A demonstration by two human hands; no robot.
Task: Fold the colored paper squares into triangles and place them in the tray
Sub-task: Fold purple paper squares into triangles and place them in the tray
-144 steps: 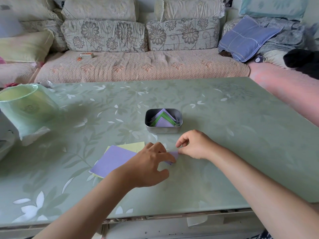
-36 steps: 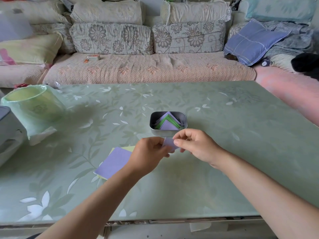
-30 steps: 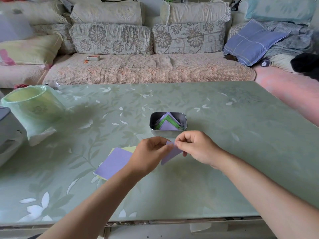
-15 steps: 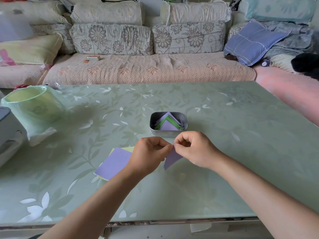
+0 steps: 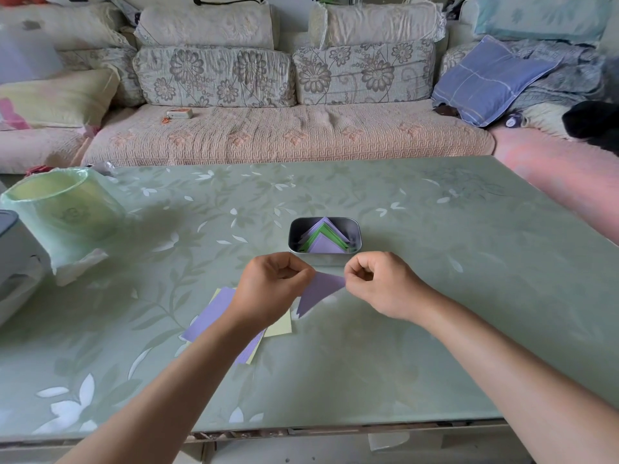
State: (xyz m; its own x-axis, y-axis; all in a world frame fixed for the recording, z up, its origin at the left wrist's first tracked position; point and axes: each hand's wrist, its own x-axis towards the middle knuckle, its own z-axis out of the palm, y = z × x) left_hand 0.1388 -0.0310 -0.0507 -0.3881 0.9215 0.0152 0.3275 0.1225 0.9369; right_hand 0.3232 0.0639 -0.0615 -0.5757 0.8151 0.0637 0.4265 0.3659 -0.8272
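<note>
At my far left, one bin (image 5: pixel 63 209) with a green liner is standing near the table's (image 5: pixel 469 279) left edge. Next, one stack of paper squares (image 5: pixel 214 309) is lying flat, purple on top and yellow showing beneath; I cannot count the sheets. My left hand (image 5: pixel 271 289) is hovering over that stack, fingers curled, pinching one corner of one purple triangle (image 5: pixel 318 293), whose point is hanging downward. Just behind it, one metal tray (image 5: pixel 357 236) is holding layered purple and green folded triangles (image 5: pixel 323 244). My right hand (image 5: pixel 378 283) is pinching the opposite corner. Rightward, the tabletop is stretching wide to its edge.
</note>
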